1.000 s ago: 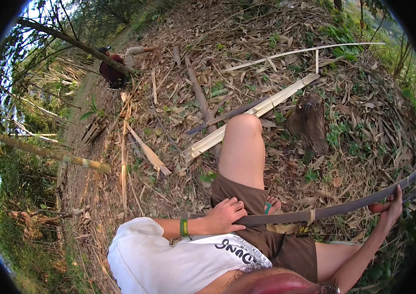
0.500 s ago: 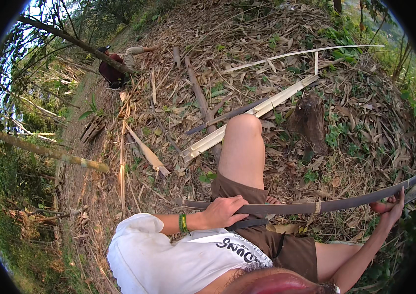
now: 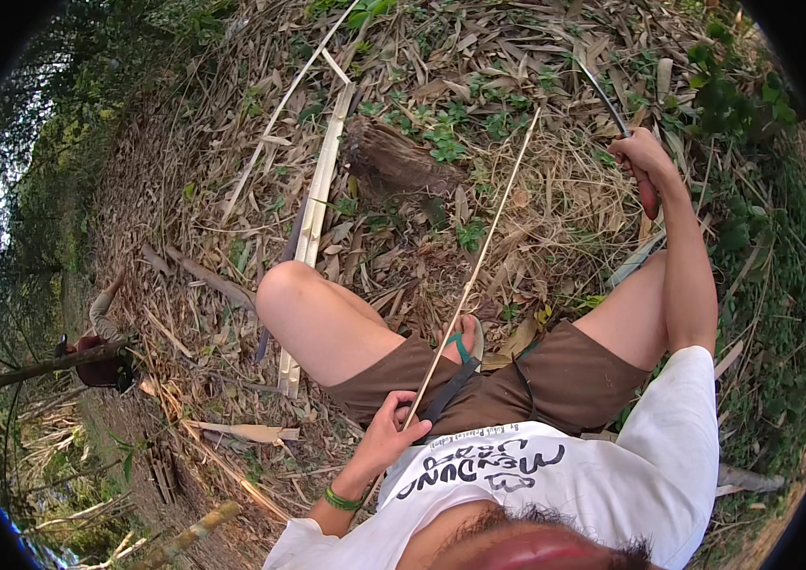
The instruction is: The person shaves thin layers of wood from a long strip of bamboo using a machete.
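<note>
- Head view: the left hand (image 3: 391, 432) is just in front of the shirt (image 3: 536, 480), its thumb and fingers clamped on the near part of a thin pale strip (image 3: 491, 226); how far the strip runs on below this grip I cannot tell
- Head view: the strip's long axis slants from that grip across the space between the knees, away from the body and toward the right, its far tip over the leaf litter (image 3: 517, 214)
- Head view: the right hand (image 3: 645, 157) is out beyond the right knee, wrapped round the red-brown handle of a knife (image 3: 603, 98), whose blade points away from the body and leans left
- Head view: the strip lies to the left of the right-hand grip, well apart from it; blade and strip do not touch, and the blade slopes toward the side where the strip's far tip is, so the left hand is clearly the nearer one
- Head view: a dark flat piece (image 3: 450, 389) lies over the brown shorts (image 3: 559, 380), just beside the strip
- Head view: past the left knee lie pale split lengths (image 3: 324, 180), with a weathered stump (image 3: 398, 157) to their right
</note>
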`<state>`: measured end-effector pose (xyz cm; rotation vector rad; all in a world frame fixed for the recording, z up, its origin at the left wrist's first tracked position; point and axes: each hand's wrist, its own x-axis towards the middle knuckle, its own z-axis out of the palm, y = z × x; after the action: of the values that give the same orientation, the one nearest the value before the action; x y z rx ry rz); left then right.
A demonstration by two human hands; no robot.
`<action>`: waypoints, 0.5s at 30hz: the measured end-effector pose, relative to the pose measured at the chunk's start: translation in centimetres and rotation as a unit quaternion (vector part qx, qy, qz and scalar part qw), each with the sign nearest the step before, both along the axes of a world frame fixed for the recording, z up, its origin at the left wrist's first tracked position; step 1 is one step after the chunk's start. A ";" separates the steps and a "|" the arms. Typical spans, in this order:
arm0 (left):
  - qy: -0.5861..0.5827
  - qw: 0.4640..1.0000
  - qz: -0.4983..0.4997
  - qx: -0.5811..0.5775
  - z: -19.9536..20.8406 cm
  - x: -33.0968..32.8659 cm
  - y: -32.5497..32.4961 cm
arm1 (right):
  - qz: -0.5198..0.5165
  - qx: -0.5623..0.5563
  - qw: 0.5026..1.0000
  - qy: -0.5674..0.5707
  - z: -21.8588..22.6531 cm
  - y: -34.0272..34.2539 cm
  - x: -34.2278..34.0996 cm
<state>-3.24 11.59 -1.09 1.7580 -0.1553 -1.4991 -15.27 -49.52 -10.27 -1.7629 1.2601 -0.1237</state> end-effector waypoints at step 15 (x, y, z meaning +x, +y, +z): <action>0.233 0.964 0.101 0.075 2.3 0.5 1.4 | 0.276 -0.021 0.836 0.473 -1.4 4.2 0.3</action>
<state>-2.76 12.99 1.22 1.4313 0.3760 -1.7577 -15.01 -45.34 -11.64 -2.2346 1.2980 1.1978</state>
